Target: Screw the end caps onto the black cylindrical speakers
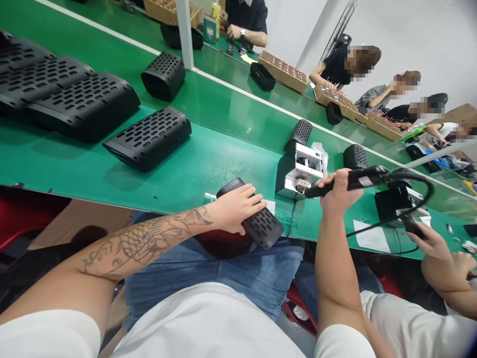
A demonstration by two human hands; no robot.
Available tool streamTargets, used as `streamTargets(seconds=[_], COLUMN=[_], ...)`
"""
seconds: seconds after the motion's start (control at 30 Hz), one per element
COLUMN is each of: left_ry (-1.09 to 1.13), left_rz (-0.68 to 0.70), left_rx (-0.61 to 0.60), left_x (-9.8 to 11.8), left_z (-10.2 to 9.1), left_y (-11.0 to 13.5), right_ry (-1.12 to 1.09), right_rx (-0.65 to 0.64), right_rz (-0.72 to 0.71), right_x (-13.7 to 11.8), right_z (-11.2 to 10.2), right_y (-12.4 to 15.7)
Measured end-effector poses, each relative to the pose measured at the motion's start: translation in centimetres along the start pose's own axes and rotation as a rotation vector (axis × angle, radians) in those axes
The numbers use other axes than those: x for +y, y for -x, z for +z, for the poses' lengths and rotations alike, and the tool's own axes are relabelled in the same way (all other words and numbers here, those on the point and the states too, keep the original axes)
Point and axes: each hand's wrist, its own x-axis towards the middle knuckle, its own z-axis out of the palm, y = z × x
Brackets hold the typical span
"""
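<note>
My left hand [238,206] is wrapped over a black perforated housing [264,227], which lies tilted at the table's front edge above my lap. In my right hand [341,191] is a black electric screwdriver [363,179], held nearly level with its cable trailing off to the right. The driver's tip points left, at the metal outlet of a small black-and-white screw feeder [286,174]; whether the two touch I cannot tell. Beneath the housing, part of a white sheet [271,205] shows on the green table.
Several more black housings [149,138] lie to the left on the green table [223,159]. A white post [184,35] rises at the back. To the right, a co-worker's hand [428,241] is near another feeder [391,204]. Across the table, people work beside trays of parts [283,71].
</note>
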Motion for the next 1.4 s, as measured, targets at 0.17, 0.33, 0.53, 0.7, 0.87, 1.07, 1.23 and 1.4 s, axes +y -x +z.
streamTargets(seconds=[0.17, 0.33, 0.53, 0.7, 0.87, 1.07, 1.23, 1.4], left_ry=[-0.099, -0.087, -0.059, -0.065, -0.051, -0.05, -0.056, -0.049], left_rz=[-0.326, -0.386, -0.398, -0.401, -0.404, -0.403, -0.403, -0.406], left_rx=[0.047, 0.027, 0.011, 0.017, -0.006, -0.032, -0.023, -0.013], left_x=[2.5, 3.2, 3.3, 3.1, 3.3, 3.5, 3.4, 3.4], left_z=[0.8, 0.5, 0.6, 0.8, 0.2, -0.2, 0.1, 0.4], left_y=[-0.7, -0.7, -0.7, -0.9, -1.0, -1.0, -1.1, -0.9], right_ry=[-0.237, -0.316, -0.25, -0.261, -0.284, -0.308, -0.355, -0.286], right_rx=[-0.196, -0.42, -0.424, -0.395, -0.46, -0.536, -0.574, -0.585], right_rz=[-0.042, 0.069, 0.132, 0.17, 0.221, 0.257, 0.291, 0.28], right_x=[-6.2, -8.1, -6.8, -6.5, -6.5, -6.4, -6.0, -6.1], right_z=[-0.3, 0.9, 2.3, 2.5, 2.5, 2.5, 2.3, 1.7], right_y=[4.1, 7.9, 9.1, 9.6, 9.8, 9.7, 9.5, 9.5])
